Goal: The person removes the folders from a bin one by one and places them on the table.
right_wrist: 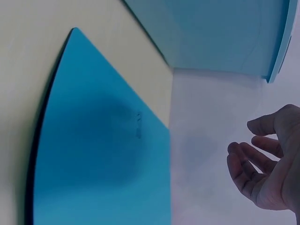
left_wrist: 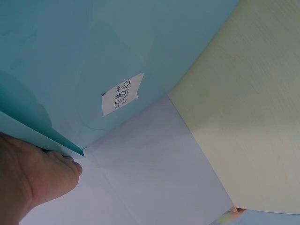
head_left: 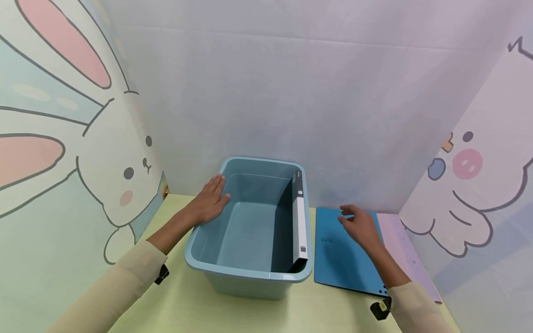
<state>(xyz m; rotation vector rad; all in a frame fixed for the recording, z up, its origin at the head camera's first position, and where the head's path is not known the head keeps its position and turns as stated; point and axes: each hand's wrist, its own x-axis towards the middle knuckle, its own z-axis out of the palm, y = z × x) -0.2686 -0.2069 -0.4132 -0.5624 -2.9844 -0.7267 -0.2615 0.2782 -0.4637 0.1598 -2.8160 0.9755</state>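
My left hand [head_left: 209, 202] rests on the left rim of a blue-grey plastic bin [head_left: 245, 274], its fingers fairly straight. In the left wrist view that hand overlaps the bin's rim, and a white label [left_wrist: 123, 94] with handwriting is stuck on the outer wall. A flat black-and-white box [head_left: 300, 226] stands on edge inside the bin, along the right wall. To the right, my right hand [head_left: 360, 227] is above a blue flat board or folder [head_left: 337, 252], fingers loosely curled around nothing. The right wrist view shows the same blue piece [right_wrist: 103, 140] lying on the table.
A lilac flat sheet or folder [head_left: 405, 259] lies partly under the blue one, at the right wall. The pale yellow table [head_left: 175, 300] meets a plain cloth wall [head_left: 266, 101] behind the bin. Cartoon-printed cloth walls stand at left and right.
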